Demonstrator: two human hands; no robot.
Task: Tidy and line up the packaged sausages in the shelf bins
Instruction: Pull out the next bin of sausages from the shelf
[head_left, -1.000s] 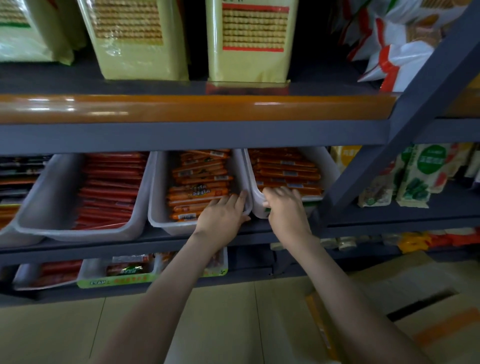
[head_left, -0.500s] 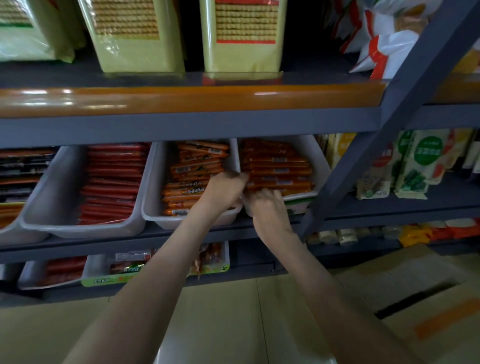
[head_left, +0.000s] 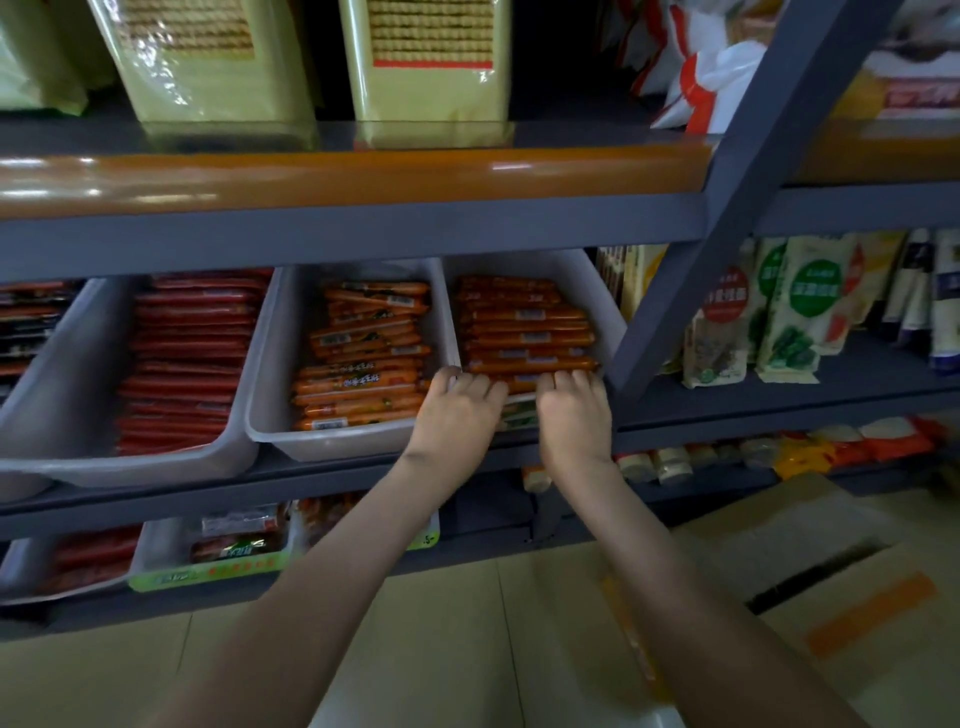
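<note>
Three white bins sit side by side on the middle shelf. The left bin (head_left: 57, 379) holds red sausages (head_left: 192, 353). Orange sausage packs (head_left: 363, 364) fill the middle bin (head_left: 272, 364), some lying askew. In the right bin (head_left: 597, 291), dark orange sausages (head_left: 524, 332) lie in a neat stack. My left hand (head_left: 457, 415) and my right hand (head_left: 571, 415) are side by side at that bin's front, fingers curled over the front sausage pack (head_left: 519, 384), which they mostly hide. My left thumb is near the wall between the middle and right bins.
A slanted grey shelf post (head_left: 727, 208) runs just right of my right hand. Yellow-green biscuit bags (head_left: 426, 62) stand on the shelf above. Green-label pouches (head_left: 800, 312) are to the right, and a lower tray (head_left: 208, 566) holds more packs. A cardboard box (head_left: 831, 571) lies on the floor.
My left hand has moved right from the middle bin's front to the right bin. Both hands now reach deeper over the front sausages there, close together.
</note>
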